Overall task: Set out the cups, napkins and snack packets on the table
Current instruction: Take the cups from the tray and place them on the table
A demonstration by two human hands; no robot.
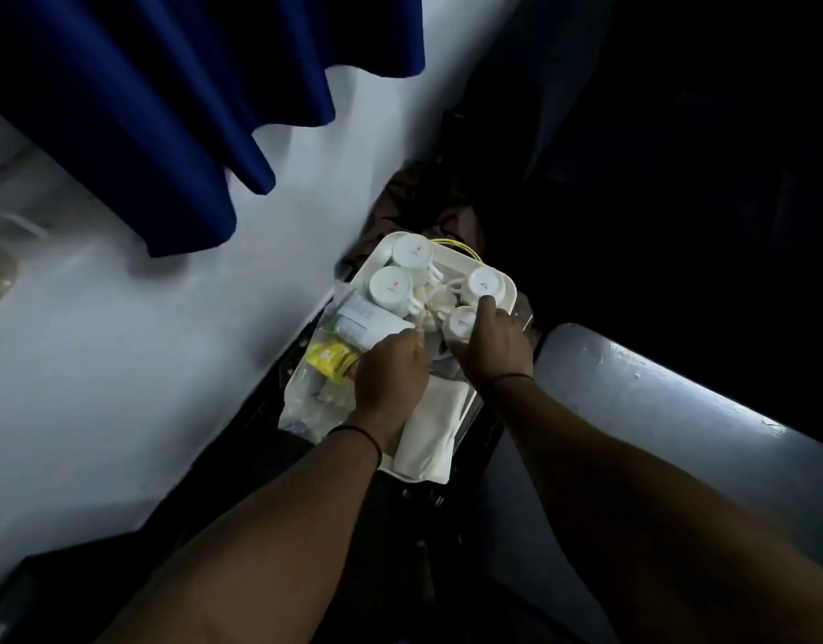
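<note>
A white tray [451,260] sits low in front of me in a dark gap. Several white cups stand upside down on it: two at the far left [411,253] [391,285], one at the far right [486,283] and a nearer one [463,322]. My right hand [493,350] lies over the nearer cup, fingers curled around it. Folded white napkins [432,434] lie at the tray's near end. A clear plastic bag [307,402] on the left holds a yellow snack packet [330,357] and white packets [367,318]. My left hand [391,378] rests on the packets with fingers bent; its grip is hidden.
A pale, smooth surface [144,341] runs along the left. A dark blue curtain [168,109] hangs above it. A grey padded edge [655,402] lies to the right of the tray. Everything beyond the tray and below it is very dark.
</note>
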